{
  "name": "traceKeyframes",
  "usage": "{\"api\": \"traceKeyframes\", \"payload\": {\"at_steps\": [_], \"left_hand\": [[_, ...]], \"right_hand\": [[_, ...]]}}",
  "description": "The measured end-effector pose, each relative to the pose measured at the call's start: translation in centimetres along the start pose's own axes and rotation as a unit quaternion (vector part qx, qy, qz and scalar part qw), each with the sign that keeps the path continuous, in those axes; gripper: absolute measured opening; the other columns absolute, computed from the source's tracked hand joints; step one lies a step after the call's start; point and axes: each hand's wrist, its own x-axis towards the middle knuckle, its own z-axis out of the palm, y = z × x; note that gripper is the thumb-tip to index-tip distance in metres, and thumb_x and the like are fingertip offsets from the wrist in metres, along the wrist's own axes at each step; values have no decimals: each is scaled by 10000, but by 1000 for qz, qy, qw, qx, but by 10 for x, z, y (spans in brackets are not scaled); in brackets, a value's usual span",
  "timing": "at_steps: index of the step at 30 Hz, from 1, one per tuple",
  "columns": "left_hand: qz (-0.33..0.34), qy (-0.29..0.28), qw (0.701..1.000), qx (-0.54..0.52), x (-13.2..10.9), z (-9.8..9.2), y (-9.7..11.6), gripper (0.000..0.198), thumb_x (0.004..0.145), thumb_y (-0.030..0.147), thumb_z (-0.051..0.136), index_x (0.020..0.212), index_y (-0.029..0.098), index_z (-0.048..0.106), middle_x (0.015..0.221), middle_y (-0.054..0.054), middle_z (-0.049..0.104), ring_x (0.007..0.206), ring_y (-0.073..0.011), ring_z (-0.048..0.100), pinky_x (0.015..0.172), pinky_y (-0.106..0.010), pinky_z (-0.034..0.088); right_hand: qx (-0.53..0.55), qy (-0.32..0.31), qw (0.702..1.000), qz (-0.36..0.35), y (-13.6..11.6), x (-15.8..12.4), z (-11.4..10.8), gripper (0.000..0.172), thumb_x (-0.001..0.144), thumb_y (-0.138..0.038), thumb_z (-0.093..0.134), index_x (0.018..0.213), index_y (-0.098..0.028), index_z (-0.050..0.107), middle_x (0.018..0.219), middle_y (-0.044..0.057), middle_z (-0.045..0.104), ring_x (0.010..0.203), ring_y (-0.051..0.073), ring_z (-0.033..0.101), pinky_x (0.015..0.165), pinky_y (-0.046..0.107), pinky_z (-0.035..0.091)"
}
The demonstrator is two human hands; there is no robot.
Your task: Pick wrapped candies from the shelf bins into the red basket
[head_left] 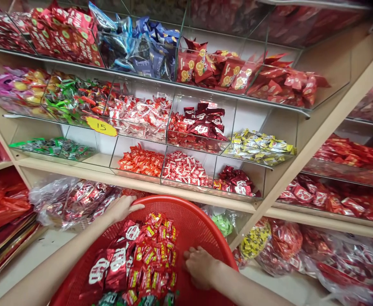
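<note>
Left of the left fingers, clear bags (84,199) of wrapped sweets sit under the shelf. The left hand (125,207) is at the basket's far rim, thumb lying over the edge; its fingers look closed on the rim, though their tips are partly out of sight. Below that thumb, inside the red basket (191,225), lie maroon packs (118,259), then red-and-yellow sweets (154,255) filling the space toward the right fingers, with green sweets (148,299) at the near end.

The basket itself spreads beneath and between both hands. It looks like thin mesh plastic, light and slightly springy, its load likely modest but shifting; the rim on opposite sides should be the surest hold (the smooth wall gives little to pinch). The wrapped sweets are probably light and slippery, best scooped.

The right hand (201,265) is inside, just beside the sweets, fingers curled inward; whether they hold anything cannot be told. Right of those fingers, outside the basket, rests a bag of yellow sweets (256,238).
</note>
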Motion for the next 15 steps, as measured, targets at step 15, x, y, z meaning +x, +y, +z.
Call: {"api": "traceKeyframes", "payload": {"at_steps": [15], "left_hand": [[-22,45,996,73,-6,2,-9,591,785,653,176,906,166,487,804,-141,597,851,-363,587,707,-452,441]], "right_hand": [[44,38,998,-8,-3,17,-1,405,702,-207,582,1103,-152,584,1054,141,610,973,296,579,794,489,487]]}}
